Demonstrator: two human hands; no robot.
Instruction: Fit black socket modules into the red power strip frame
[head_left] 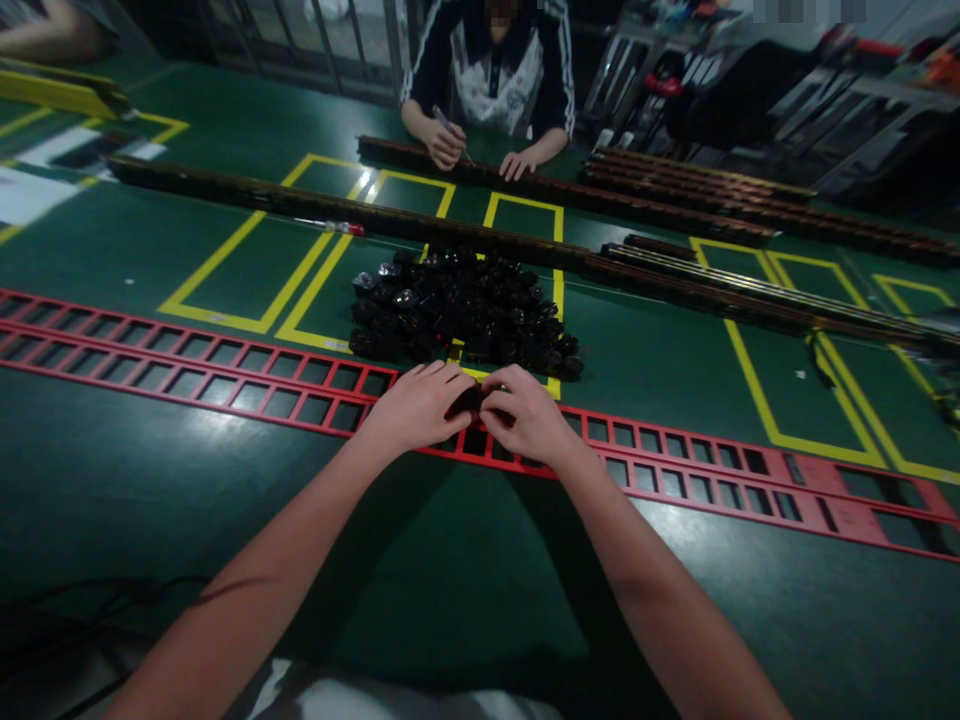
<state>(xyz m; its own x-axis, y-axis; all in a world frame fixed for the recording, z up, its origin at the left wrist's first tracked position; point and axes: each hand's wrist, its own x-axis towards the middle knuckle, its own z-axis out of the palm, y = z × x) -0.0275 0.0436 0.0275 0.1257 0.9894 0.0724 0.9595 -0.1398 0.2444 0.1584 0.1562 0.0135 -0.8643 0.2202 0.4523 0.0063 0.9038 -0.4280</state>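
Observation:
Both of my hands meet over a long red slotted frame (247, 355) that crosses the table from left to right. My left hand (416, 405) is curled around a small dark part (466, 400), its exact kind hidden by the fingers. From the other side, my right hand (525, 412) pinches the same part between thumb and fingertips. Just beyond my fingers lies a heap of small black block-like parts (450, 305), some with shiny faces.
Long dark rails (480, 238) lie across the table behind the heap, beside a red-handled screwdriver (349, 229). Opposite me, a person (491, 80) holds a pen-like tool over another rail (600, 195). More rails (690, 175) lie at the right. Yellow tape (750, 380) marks rectangles on the green tabletop.

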